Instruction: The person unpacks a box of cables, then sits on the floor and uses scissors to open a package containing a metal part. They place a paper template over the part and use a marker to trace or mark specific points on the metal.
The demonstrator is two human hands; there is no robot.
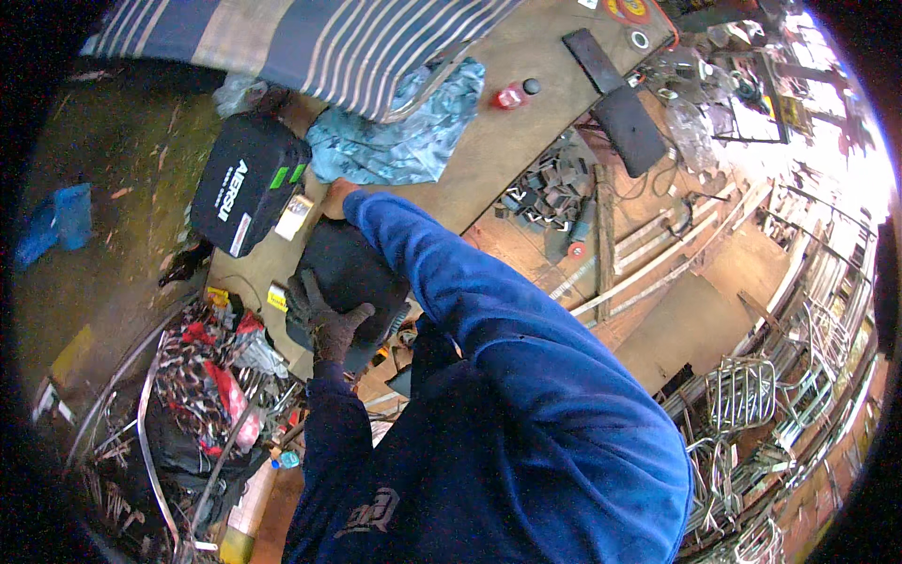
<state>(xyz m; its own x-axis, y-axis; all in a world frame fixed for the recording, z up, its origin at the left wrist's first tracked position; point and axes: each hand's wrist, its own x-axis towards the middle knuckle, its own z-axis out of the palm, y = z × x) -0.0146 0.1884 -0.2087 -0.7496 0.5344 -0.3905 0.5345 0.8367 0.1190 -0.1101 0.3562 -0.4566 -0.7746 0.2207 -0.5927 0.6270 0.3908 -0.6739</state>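
My left hand (331, 324), in a dark work glove, grips the near edge of a black rounded object (349, 271) that rests on the brown workbench (512, 141). My right hand (337, 195), bare and mostly hidden behind its blue sleeve, holds the object's far edge. Both arms wear blue sleeves and reach in from the lower edge. What the black object is cannot be told; my arms cover part of it.
A black case with green labels (246, 183) lies left of my hands, with a teal cloth (404, 132) and striped fabric (310, 38) beyond. A small red bottle (510, 96), a heap of metal brackets (540, 193) and a grinder (576, 235) lie on the bench. Wire racks (742, 395) pile at right.
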